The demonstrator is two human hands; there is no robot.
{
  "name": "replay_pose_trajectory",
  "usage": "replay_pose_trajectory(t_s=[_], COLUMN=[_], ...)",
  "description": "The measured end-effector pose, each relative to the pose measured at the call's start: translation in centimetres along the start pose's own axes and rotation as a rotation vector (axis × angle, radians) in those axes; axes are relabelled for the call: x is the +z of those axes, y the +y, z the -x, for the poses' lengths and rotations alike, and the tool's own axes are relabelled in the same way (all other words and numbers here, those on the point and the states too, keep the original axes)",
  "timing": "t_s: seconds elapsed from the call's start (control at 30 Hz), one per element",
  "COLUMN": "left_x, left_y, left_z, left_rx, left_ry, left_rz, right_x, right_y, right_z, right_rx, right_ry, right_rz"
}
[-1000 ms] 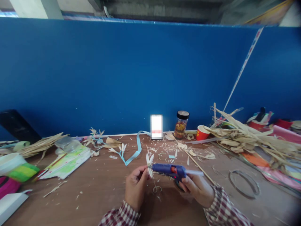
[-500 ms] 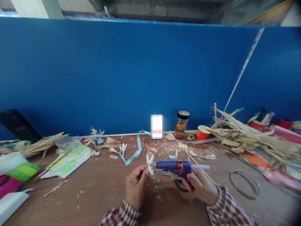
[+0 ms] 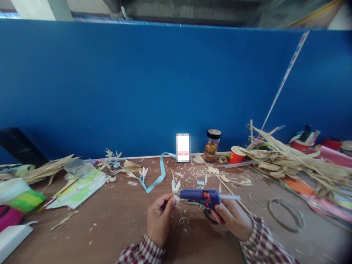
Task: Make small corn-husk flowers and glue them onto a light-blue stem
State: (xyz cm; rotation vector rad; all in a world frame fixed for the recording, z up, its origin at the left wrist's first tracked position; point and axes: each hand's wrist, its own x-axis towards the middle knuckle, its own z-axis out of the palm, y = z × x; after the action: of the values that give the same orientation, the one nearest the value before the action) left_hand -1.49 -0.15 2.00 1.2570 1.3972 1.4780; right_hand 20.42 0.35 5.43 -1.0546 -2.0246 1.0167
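Between thumb and fingers, my left hand [image 3: 161, 218] pinches a small pale flower [image 3: 176, 186] whose petals look like dried husk. My right hand [image 3: 233, 217] is wrapped round the handle of a blue glue gun [image 3: 199, 195], which has a red light lit and a clear glue stick [image 3: 232, 197] out of its back. The nozzle tip meets the flower's base or lies right against it. Under the gun lies a pair of scissors [image 3: 211, 215], partly hidden. Beyond my hands, a light blue ribbon [image 3: 161, 172] leads to white buds on blue stems [image 3: 142, 178].
At the back stand a jar with a black lid [image 3: 213, 145] and a red paper cup [image 3: 237, 155]. Dried husks [image 3: 277, 157] heap up on the right, near a wire ring [image 3: 286, 215]. Left are a painted sheet [image 3: 79, 190] and a tub [image 3: 16, 190]. A blue partition [image 3: 154, 84] closes the back.
My right hand has shifted the glue gun slightly left and down, so the nozzle sits closer to the flower's base. My left hand stays almost in place.
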Motion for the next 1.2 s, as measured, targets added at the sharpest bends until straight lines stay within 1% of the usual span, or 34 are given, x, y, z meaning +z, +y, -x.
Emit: replay_pose_trajectory(t_s=[0.17, 0.3, 0.47, 0.67, 0.83, 1.07, 1.2], left_x=[-0.1, 0.0, 0.1, -0.1, -0.1, 0.1, 0.0], left_y=[-0.2, -0.3, 0.0, 0.1, -0.1, 0.2, 0.4], left_z=[0.0, 0.1, 0.1, 0.0, 0.1, 0.1, 0.1], left_rx=[0.001, -0.009, -0.013, -0.015, -0.021, -0.017, -0.017], left_ry=[-0.003, -0.021, -0.035, -0.014, -0.02, -0.016, -0.003], left_rz=[-0.023, -0.017, -0.02, -0.062, -0.041, -0.036, -0.025], right_x=[-0.1, 0.0, 0.1, -0.1, -0.3, -0.2, -0.3], right_y=[-0.7, -0.4, -0.1, 0.4, -0.4, -0.7, -1.2], right_z=[-0.1, 0.0, 0.1, 0.2, 0.0, -0.1, -0.1], right_rx=[-0.009, -0.013, -0.005, 0.009, 0.004, -0.01, -0.061], right_ry=[0.012, 0.016, -0.012, 0.033, -0.001, 0.005, 0.001], right_rz=[0.012, 0.023, 0.016, 0.003, 0.04, 0.057, 0.039])
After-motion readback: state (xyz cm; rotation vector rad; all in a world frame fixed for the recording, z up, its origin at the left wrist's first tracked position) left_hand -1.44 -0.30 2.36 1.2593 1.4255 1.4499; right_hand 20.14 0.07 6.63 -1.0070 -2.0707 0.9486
